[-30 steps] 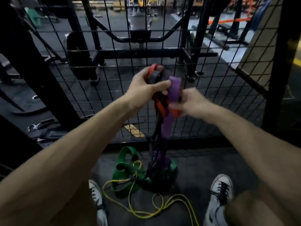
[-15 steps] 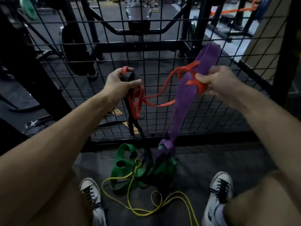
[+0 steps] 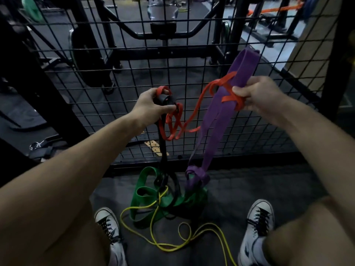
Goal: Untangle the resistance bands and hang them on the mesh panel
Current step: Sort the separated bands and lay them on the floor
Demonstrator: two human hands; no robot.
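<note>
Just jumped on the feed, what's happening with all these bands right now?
A person stands at the mesh panel pulling a knot of resistance bands apart. The left hand grips a black band together with loops of the orange band. The right hand pinches the purple band where the orange one wraps round it. The green band and yellow band lie on the floor between the shoes, tangled with the lower ends. Nothing hangs on the panel yet.
</note>
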